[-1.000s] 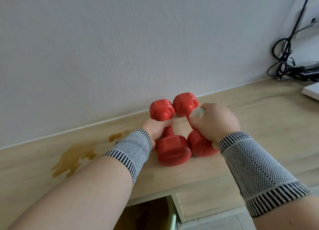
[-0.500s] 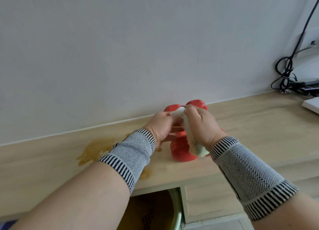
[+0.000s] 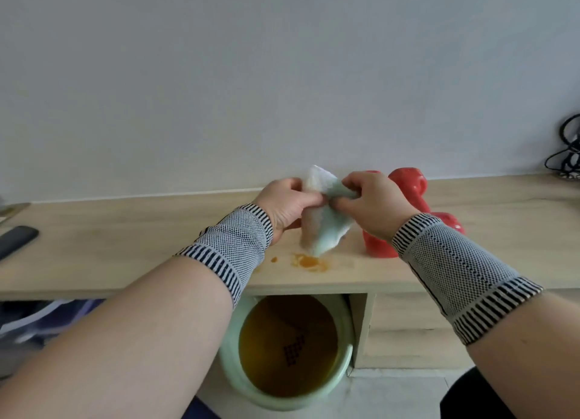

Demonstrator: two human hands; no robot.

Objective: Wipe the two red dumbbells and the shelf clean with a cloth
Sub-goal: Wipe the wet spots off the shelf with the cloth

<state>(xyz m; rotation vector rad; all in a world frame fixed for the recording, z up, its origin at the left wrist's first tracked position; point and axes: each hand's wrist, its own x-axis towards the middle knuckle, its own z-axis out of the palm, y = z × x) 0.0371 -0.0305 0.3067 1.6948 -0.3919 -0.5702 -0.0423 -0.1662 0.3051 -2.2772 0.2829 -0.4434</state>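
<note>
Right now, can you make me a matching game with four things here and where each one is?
Things:
1. cloth
2. red dumbbells
3. orange stain
4. green bucket

Places:
A. on the floor, below the shelf
B. held up between the left hand and the right hand
C. on the shelf, just under the cloth
D. on the shelf by the wall, behind the right hand

Pairs: 1-B, 2-D, 3-C, 4-A

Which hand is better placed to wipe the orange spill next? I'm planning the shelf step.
Probably the left hand. Both hands grip the cloth, whose lower end hangs just above the orange spill; the right hand sits over the red dumbbells.
</note>
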